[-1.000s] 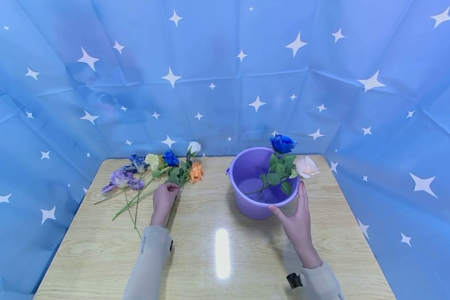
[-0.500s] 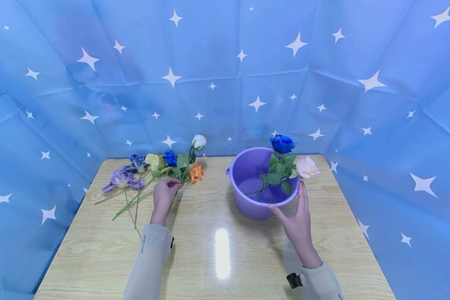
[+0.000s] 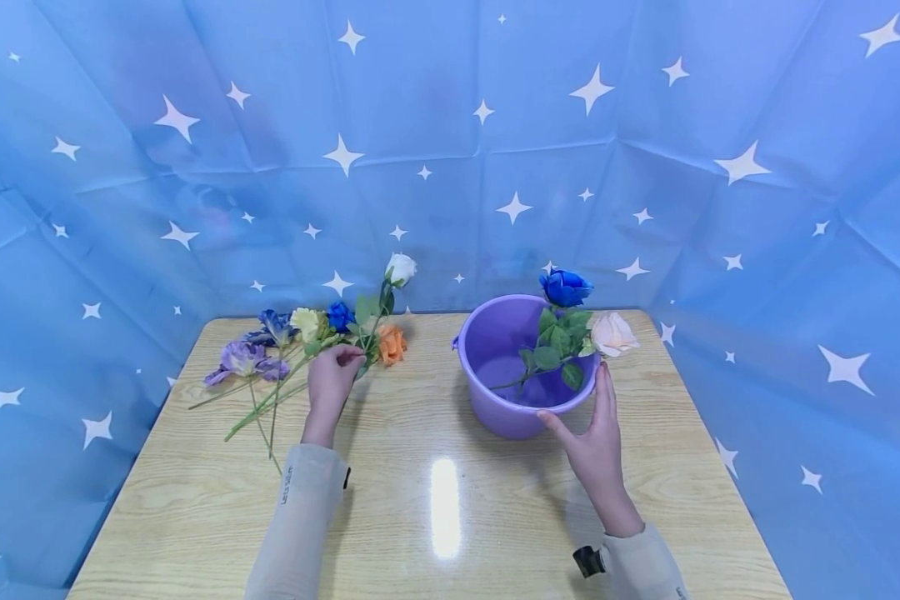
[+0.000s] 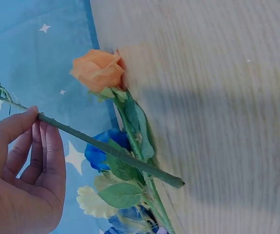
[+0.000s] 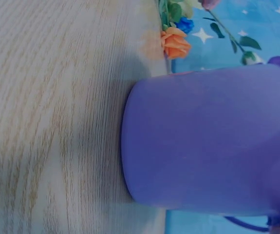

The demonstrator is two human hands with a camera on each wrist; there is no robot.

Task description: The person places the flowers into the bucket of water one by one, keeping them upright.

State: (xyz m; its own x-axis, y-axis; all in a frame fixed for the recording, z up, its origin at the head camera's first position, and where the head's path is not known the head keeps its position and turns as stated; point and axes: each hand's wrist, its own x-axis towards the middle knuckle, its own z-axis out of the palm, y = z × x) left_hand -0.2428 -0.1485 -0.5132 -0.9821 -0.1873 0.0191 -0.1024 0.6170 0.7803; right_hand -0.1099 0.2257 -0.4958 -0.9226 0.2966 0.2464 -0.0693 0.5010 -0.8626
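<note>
My left hand (image 3: 333, 375) pinches the green stem of a white rose (image 3: 401, 269) between thumb and fingertips. In the left wrist view the rose's stem (image 4: 110, 150) slants past the fingers, its cut end clear in the air. Below it lie an orange rose (image 3: 392, 344), a blue rose (image 3: 340, 317), a yellow flower (image 3: 305, 323) and purple and dark blue flowers. My right hand (image 3: 596, 446) rests on the purple bucket (image 3: 506, 423), thumb and straight fingers spread against its near right rim. A blue rose (image 3: 566, 287) and a pale pink rose (image 3: 613, 334) stand in the bucket.
The wooden table (image 3: 390, 517) runs up to a blue curtain (image 3: 435, 200) with white stars. A purple flower (image 3: 243, 360) and several loose stems lie on the left side. The bucket's handle (image 5: 247, 224) hangs at its side in the right wrist view.
My left hand has risen slightly away from the pile, lifting the white rose up and to the right above the other flowers. The right hand and bucket have stayed in place.
</note>
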